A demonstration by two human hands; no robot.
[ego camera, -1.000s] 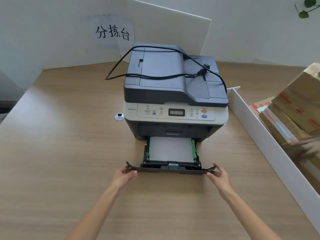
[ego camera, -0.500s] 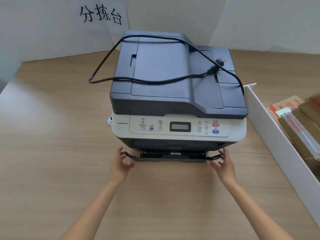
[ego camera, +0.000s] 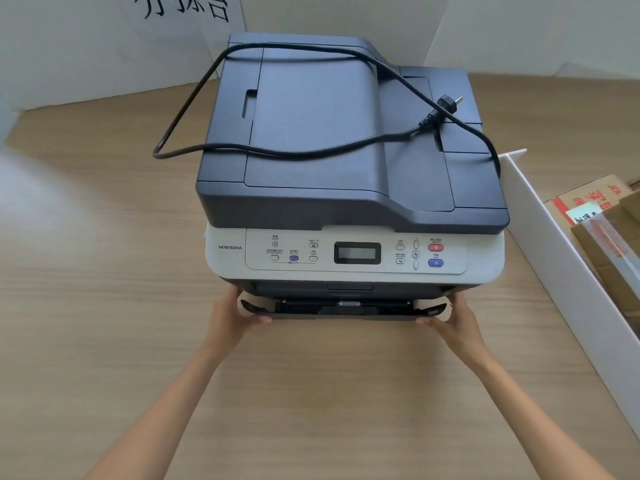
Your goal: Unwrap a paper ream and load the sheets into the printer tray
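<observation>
A dark-blue and white printer (ego camera: 346,161) stands on the wooden table (ego camera: 104,306). Its black paper tray (ego camera: 346,310) sits almost fully inside the base, with only the front lip showing. My left hand (ego camera: 230,318) grips the tray's left front corner. My right hand (ego camera: 457,322) grips the right front corner. The sheets inside the tray are hidden under the printer body. A black power cord (ego camera: 277,152) with its plug (ego camera: 446,102) lies loose across the printer lid.
A white divider board (ego camera: 568,271) runs along the right of the printer. Behind it lie brown cardboard boxes (ego camera: 602,216) with red print and tape. White panels and a sign with black characters (ego camera: 183,8) stand at the back.
The tray, pulled out with white sheets showing a second ago, has slid into the printer with both hands on its front. The view has moved closer to the printer.
</observation>
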